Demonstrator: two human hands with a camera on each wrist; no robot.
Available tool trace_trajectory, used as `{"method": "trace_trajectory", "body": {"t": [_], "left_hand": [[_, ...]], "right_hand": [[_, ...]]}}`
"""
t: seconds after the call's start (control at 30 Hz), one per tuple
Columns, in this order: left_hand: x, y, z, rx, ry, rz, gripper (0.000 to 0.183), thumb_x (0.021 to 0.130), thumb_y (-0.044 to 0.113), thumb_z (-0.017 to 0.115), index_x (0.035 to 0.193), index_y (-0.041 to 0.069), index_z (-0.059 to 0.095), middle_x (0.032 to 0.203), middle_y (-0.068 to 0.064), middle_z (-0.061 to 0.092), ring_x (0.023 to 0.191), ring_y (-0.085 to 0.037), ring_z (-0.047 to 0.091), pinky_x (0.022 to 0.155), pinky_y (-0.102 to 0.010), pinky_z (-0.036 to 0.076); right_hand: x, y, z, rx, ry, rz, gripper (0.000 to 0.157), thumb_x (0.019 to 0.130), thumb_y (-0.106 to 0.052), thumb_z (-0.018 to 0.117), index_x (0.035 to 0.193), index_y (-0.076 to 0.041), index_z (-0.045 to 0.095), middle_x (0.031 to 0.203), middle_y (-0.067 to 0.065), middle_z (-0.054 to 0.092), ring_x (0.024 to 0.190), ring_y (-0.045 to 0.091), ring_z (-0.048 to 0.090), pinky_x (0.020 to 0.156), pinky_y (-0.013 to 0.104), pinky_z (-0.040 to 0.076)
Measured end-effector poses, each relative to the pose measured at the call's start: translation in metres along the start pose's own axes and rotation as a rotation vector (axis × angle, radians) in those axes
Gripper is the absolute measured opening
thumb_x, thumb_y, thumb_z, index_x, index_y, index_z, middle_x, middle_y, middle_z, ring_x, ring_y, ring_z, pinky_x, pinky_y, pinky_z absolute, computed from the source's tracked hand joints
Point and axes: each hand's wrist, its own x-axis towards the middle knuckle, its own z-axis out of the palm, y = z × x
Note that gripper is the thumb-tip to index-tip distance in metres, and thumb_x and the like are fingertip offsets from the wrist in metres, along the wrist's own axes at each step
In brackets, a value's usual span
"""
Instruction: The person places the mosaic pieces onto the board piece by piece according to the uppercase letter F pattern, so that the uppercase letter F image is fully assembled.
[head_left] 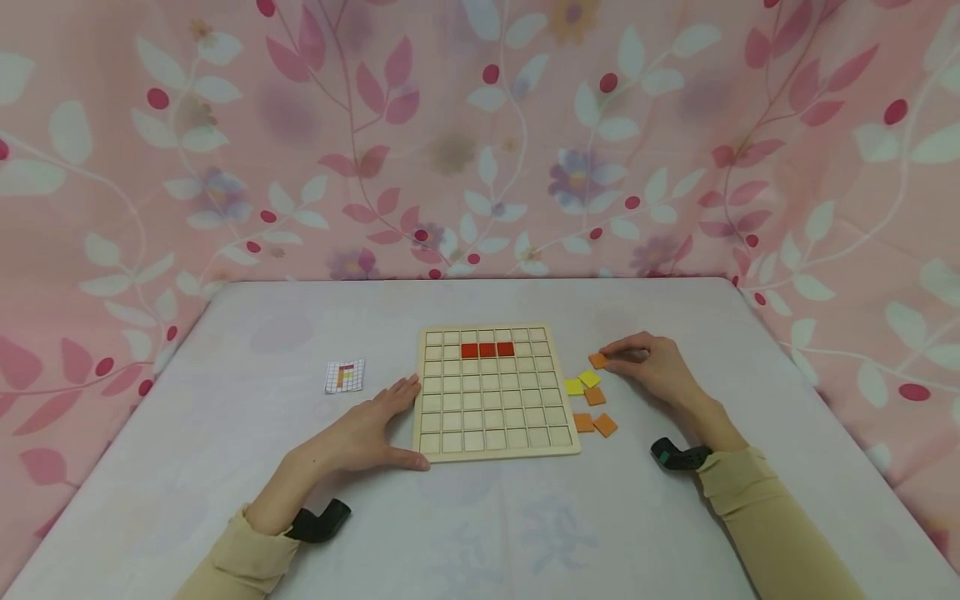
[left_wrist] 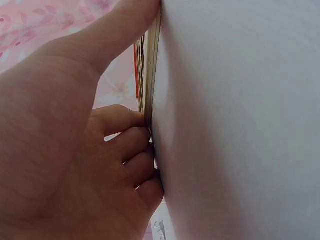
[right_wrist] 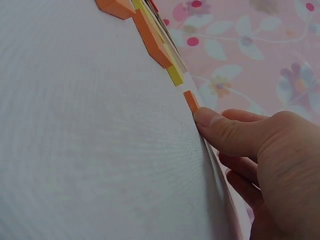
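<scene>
A wooden grid board (head_left: 480, 413) lies flat in the middle of the table, with three red square tiles (head_left: 487, 350) side by side in its second row from the back. My left hand (head_left: 360, 433) touches the board's left side, thumb at the near corner and fingers farther up the edge. To the right of the board, my right hand (head_left: 656, 367) pinches an orange tile (head_left: 597, 361) between thumb and fingers. In the right wrist view that orange tile (right_wrist: 190, 101) sticks out past the thumb. Two yellow tiles (head_left: 589, 379) and three orange tiles (head_left: 605, 425) lie by the board's right edge.
A small pattern card (head_left: 345, 376) with a coloured grid lies left of the board. The white-covered table (head_left: 510, 517) ends at a floral curtain (head_left: 450, 150) behind. Dark wrist cameras (head_left: 678, 454) are strapped below both hands.
</scene>
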Motion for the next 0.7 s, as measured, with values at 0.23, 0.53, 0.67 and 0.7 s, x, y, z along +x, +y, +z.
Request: {"method": "trace_trajectory", "body": {"t": [0.23,0.53,0.67,0.7], "left_hand": [[-0.0002,0.0004,-0.0001,0.005,-0.003,-0.003,0.12,0.069,0.065,0.081,0.159,0.009,0.026,0.167,-0.006,0.018,0.153,-0.037,0.017,0.12,-0.058,0.023],[-0.001,0.0002,-0.0007,0.001,0.001,0.002,0.12,0.069,0.066,0.081,0.159,0.008,0.026,0.167,-0.008,0.018,0.152,-0.039,0.018,0.118,-0.061,0.023],[-0.0006,0.0004,-0.0009,0.004,-0.001,-0.005,0.12,0.069,0.066,0.081,0.159,0.009,0.025,0.167,-0.005,0.018,0.153,-0.037,0.017,0.12,-0.058,0.023],[-0.0006,0.0003,-0.001,0.005,0.0,-0.003,0.12,0.069,0.066,0.081,0.159,0.009,0.025,0.167,-0.006,0.018,0.153,-0.037,0.017,0.12,-0.058,0.023]], "right_hand": [[-0.0005,-0.0003,0.0006,-0.028,0.038,-0.013,0.027,0.081,-0.024,0.085,0.104,-0.013,0.078,0.109,0.006,0.072,0.111,0.025,0.063,0.099,0.043,0.043],[-0.0023,-0.0024,0.0006,-0.026,0.046,-0.001,0.025,0.082,-0.022,0.084,0.104,-0.012,0.078,0.108,0.008,0.071,0.111,0.027,0.062,0.1,0.046,0.043],[-0.0022,-0.0018,0.0011,-0.039,0.048,0.003,0.025,0.083,-0.023,0.083,0.104,-0.011,0.077,0.109,0.009,0.071,0.111,0.028,0.062,0.101,0.049,0.044],[-0.0024,-0.0015,0.0012,-0.041,0.049,0.003,0.024,0.083,-0.023,0.083,0.104,-0.011,0.077,0.109,0.009,0.071,0.111,0.028,0.062,0.101,0.049,0.043]]}}
